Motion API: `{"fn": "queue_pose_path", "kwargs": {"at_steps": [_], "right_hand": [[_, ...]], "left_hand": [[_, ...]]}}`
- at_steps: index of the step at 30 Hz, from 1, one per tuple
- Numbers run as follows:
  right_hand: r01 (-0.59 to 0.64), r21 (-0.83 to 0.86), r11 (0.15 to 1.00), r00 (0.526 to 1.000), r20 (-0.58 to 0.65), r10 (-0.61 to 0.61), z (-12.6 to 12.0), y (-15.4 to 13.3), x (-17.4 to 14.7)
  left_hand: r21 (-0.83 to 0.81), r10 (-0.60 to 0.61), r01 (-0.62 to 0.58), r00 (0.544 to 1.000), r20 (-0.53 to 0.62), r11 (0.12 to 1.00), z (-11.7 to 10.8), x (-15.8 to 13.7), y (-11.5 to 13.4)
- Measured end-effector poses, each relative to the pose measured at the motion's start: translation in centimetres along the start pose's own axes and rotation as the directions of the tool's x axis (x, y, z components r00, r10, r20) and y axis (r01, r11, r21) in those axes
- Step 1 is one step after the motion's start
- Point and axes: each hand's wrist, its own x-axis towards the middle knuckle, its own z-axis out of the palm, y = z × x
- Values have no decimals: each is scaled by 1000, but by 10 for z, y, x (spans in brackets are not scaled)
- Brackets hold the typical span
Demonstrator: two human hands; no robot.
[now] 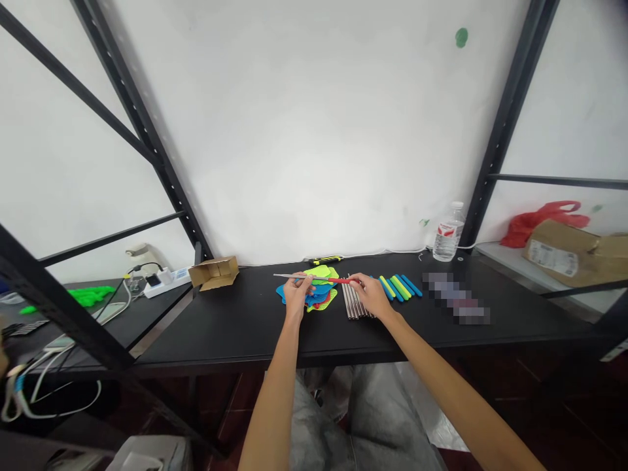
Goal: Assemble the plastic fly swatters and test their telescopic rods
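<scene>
My left hand [297, 293] pinches a thin silvery metal rod [280, 275], held level just above the desk. Fingers of my right hand [369, 293] are closed on the red handle [339, 280] at the rod's right end. Beneath my left hand lies a pile of flat perforated plastic pieces [322, 301] in yellow-green, blue and red, looking like fly swatter heads. Several metal rods [354, 306] lie side by side by my right hand, partly covered by it. To their right is a row of blue and yellow-green handles [400, 288].
On the black desk [220, 333] are an open cardboard box [214, 273], a yellow-black utility knife [326, 260], a water bottle [448, 233] and a blurred patch at right. Black shelf posts flank the desk. A power strip [167, 281] with cables is on the left.
</scene>
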Motion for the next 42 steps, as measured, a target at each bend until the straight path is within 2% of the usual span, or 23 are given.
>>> {"fn": "queue_pose_path", "kwargs": {"at_steps": [12,20,27,34,42], "right_hand": [[0,32,1000,1000,-21,1,-4,-4,-2],[38,90,995,999,-17,-36,-2,-3,-2],[-34,155,987,999,-22,37,0,2,-1],[-64,166,984,993,-91,79,-1,4,0],[-8,144,989,996,-87,21,1,6,0]], "left_hand": [[1,-21,21,1000,-19,1000,1,0,0],[4,-18,18,999,46,1000,2,-3,1],[-48,-30,29,999,-31,998,3,-3,5],[-77,-31,28,999,-39,997,2,-3,4],[-71,-35,36,999,23,997,3,-3,2]]}}
